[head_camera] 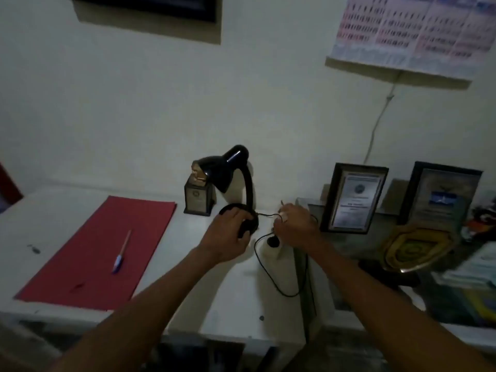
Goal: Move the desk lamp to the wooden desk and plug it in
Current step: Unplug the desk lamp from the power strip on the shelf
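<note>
On the white table (pixel 236 304), a red folder (pixel 107 245) bearing a pen (pixel 122 251) lies left of the left hand (pixel 228 237), which is curled over the lamp (pixel 236 183) base. Beside it, the right hand (pixel 295 226) pinches the thin black cord (pixel 264 269) above a white bottle (pixel 276 264). Behind, the glossy gooseneck stands upright, shade tilted left over a trophy (pixel 198 194), frames (pixel 354 197) to the right.

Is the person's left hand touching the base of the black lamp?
Touching. The head view shows the left hand with fingers curled over the lamp base.
</note>
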